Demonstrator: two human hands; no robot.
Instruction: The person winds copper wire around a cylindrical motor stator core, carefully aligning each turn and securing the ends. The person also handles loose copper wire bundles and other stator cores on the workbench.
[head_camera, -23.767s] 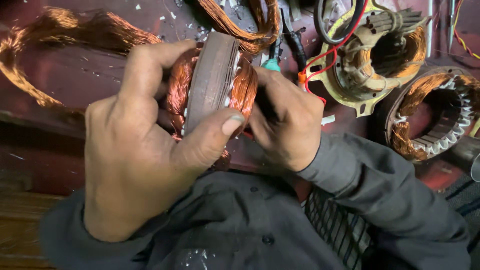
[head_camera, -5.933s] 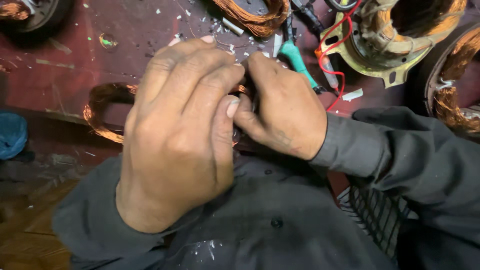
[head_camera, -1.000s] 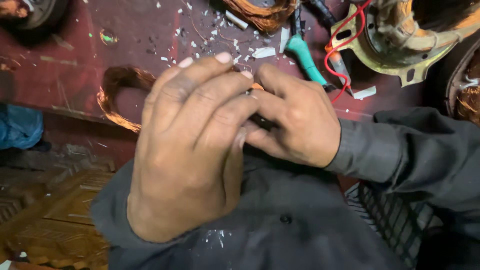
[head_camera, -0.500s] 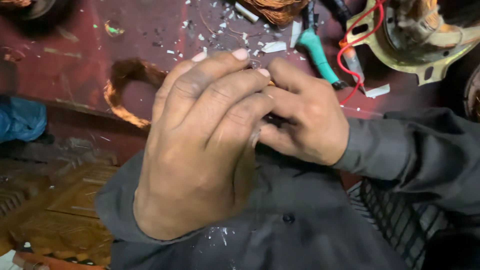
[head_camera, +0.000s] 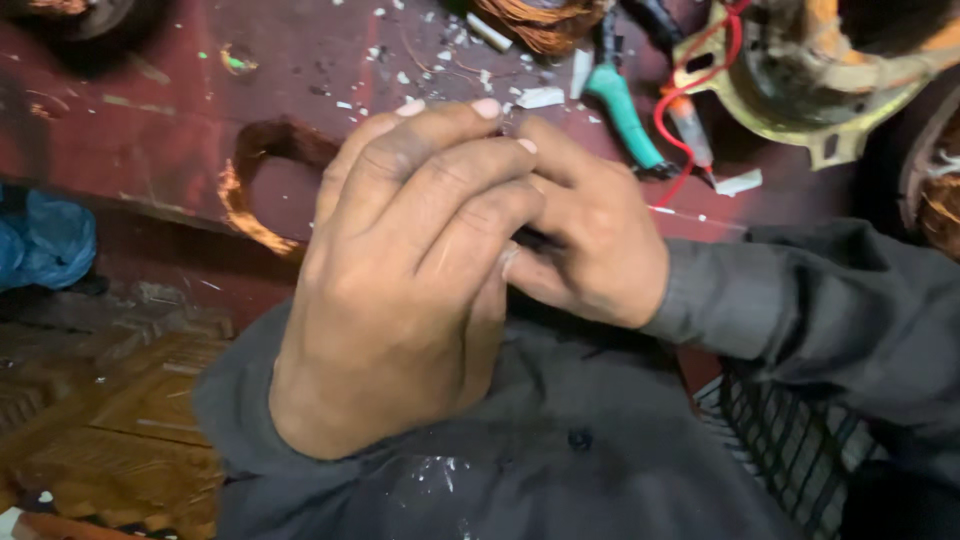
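Both hands meet at centre frame, over the near edge of the red workbench (head_camera: 150, 130). Left hand (head_camera: 400, 290) is raised close to the camera, back toward the lens, fingers curled inward and pressed together toward the right hand (head_camera: 590, 250). It blocks the view, so whatever sits between the palms is hidden; cannot tell what either hand grasps. Right hand's fingers are bent in too, tips tucked behind the left fingers, likely pinching something small, held close for fine finger work.

Copper wire coil (head_camera: 255, 185) hangs off the bench's near edge just left of the left hand, partly behind it, apparently trailing from the hidden piece.

Far side: green-handled tool (head_camera: 625, 115) lies just beyond the right hand, within reach. Red wire (head_camera: 665, 120) loops beside it, running to a motor housing (head_camera: 800, 90) at far right. Another copper winding (head_camera: 540, 20) sits at the far edge. White scraps (head_camera: 540, 97) litter the bench. Blue bag (head_camera: 45, 240) lies at the left.
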